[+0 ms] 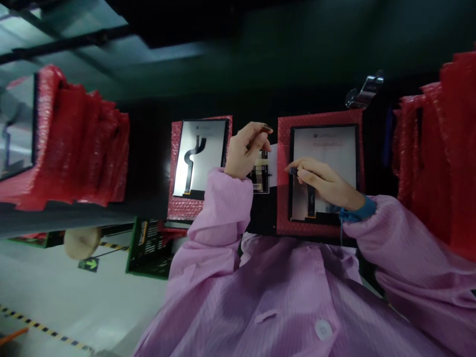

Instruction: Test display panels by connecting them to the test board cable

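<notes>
My left hand [245, 151] is raised between two display panels, thumb and fingers pinched around a small dark piece [267, 128] whose kind I cannot make out. Below it, partly hidden by my hand and sleeve, lies a small dark module with a label [261, 178]. My right hand [323, 182] is over the right display panel [334, 141], its fingers closed on the connector end of a black flex cable [311, 204] rising from that panel's lower edge. Red bubble wrap [283, 208] lies under this panel. On the left, another display panel [212, 158] carries a curved black flex cable [188, 171].
Stacks of red bubble-wrap bags stand at the left [84, 144] and right [427, 148]. A shiny metal object [366, 91] sits at the back right. Below the table's left edge are a green crate [148, 253] and a round stool [82, 242].
</notes>
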A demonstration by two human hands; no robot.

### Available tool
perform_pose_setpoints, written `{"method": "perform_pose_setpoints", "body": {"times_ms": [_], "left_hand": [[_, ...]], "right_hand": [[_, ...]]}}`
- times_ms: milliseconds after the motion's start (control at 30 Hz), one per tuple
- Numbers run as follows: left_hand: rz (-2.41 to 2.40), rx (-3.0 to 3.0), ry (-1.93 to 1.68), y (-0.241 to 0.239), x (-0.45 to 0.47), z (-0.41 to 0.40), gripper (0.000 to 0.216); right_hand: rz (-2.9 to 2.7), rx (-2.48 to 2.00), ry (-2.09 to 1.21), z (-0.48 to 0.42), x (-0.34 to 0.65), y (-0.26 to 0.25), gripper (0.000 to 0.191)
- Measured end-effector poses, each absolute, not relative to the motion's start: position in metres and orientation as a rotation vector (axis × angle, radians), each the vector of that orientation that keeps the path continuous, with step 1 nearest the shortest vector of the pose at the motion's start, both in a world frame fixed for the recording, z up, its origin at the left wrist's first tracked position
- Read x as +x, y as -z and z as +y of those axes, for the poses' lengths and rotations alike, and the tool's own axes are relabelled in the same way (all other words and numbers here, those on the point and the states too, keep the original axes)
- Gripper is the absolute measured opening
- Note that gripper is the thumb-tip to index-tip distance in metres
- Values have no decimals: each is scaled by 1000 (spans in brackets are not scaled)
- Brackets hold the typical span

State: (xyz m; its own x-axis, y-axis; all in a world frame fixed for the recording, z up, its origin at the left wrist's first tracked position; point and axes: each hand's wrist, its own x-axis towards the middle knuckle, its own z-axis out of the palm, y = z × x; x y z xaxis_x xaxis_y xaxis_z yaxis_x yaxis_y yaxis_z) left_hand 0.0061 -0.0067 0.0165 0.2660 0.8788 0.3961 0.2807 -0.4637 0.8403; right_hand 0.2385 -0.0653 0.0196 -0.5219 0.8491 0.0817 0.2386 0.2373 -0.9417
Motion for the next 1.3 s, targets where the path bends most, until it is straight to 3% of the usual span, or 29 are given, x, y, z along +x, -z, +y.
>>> {"method": "perform_pose_setpoints", "body": {"times_ms": [300,567,1300], "left_hand": [[1053,2367,-772,-23,10,-13,27],[990,2441,-412,-22,16,-19,22],[1001,2402,-408,-23,16,-20,22]], "right_hand": [[-2106,-890,-925,-53,242,-13,24],[-2218,-947,-783,-42,236,-8,28],[-2273,-969,-739,-42,233,-2,28]]}}
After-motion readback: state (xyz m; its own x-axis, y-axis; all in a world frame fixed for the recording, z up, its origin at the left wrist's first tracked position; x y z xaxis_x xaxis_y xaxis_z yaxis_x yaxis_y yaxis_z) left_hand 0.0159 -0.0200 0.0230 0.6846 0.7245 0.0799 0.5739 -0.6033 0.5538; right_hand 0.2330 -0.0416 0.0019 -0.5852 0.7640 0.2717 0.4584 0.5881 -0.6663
